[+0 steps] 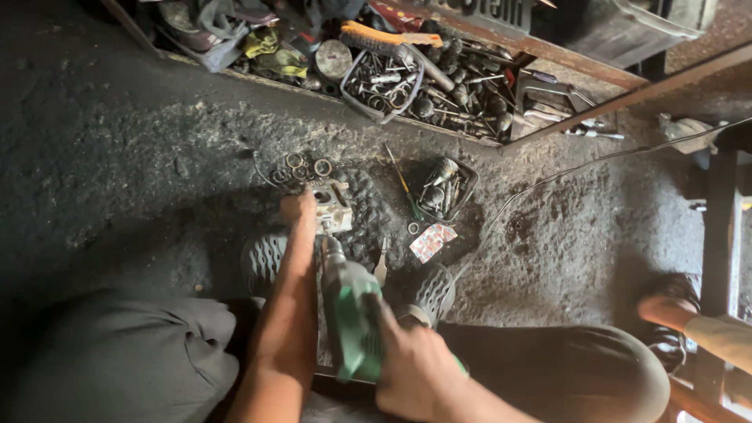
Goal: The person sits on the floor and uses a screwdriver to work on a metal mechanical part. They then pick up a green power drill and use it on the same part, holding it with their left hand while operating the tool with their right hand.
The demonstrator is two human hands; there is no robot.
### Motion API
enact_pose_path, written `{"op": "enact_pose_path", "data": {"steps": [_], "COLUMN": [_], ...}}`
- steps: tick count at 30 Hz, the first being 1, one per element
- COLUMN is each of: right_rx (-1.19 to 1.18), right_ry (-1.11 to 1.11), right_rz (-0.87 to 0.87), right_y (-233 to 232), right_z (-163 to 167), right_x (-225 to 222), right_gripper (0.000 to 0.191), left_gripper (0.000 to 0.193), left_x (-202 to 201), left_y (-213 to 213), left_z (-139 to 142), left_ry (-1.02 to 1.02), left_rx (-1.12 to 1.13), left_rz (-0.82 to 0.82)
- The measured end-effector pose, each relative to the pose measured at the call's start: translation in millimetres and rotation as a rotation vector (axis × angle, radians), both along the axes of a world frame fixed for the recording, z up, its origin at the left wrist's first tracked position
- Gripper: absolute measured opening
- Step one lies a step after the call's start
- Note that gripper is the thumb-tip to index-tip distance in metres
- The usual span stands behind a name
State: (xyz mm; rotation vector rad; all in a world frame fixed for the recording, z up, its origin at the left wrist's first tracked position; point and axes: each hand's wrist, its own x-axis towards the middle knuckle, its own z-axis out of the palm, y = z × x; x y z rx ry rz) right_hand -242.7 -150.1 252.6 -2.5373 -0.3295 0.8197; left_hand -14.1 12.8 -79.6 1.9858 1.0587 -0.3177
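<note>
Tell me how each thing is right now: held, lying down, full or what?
Left hand: pressed on the metal part.
Metal part: lying on the floor, held down.
Right hand: gripping the green tool.
Green tool: held, nose pointed at the metal part.
Rings: loose on the floor.
Small basket: full of bits, on the floor.
Screwdriver: lying flat.
Tray: packed with tools.
</note>
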Motion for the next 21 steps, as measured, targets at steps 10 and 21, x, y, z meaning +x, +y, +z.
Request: {"op": "enact_pose_path", "data": {"steps": [10,21], "right_rx": [0.297,0.592], "right_ry": [0.590,0.821], "right_rz": [-0.809,-1.204], "right_y": [-61.5,-100.5], "right_z": [41.4,-85.2], "right_x": [111.0,40.4], "right_gripper": [0.065,0.049], "left_gripper": [0.048,0.036], "left_x": [-2.2,32.3], "left_y": [-5.2,21.1], "left_z": [41.5,10.1], "left_ry": [-0.032,-0.195], "left_rx": [-0.273,-0.571], "left_rz": [0.123,0.283]}}
